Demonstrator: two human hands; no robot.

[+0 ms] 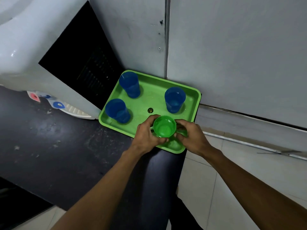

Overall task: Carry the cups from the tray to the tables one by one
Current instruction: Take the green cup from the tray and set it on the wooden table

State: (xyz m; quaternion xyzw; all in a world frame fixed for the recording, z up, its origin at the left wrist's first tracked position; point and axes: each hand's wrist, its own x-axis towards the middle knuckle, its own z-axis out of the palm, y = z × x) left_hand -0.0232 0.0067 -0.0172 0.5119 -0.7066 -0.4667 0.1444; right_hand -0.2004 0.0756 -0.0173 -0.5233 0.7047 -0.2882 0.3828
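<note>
A green tray [149, 98] lies on a dark counter against the wall. Three blue cups with water stand on it: one at the back left [129, 84], one at the front left [117, 110], one at the right [174, 99]. A green cup [164, 126] with water is at the tray's near edge. My left hand [146, 135] wraps its left side and my right hand [191, 138] wraps its right side. Whether the cup's base touches the tray is hidden by my fingers.
A white water dispenser [33, 52] with red and blue taps stands left of the tray on the dark counter [58, 138]. A grey wall [232, 55] rises behind. The counter ends at the right, with tiled floor [216, 171] below. A small round object [150, 110] lies mid-tray.
</note>
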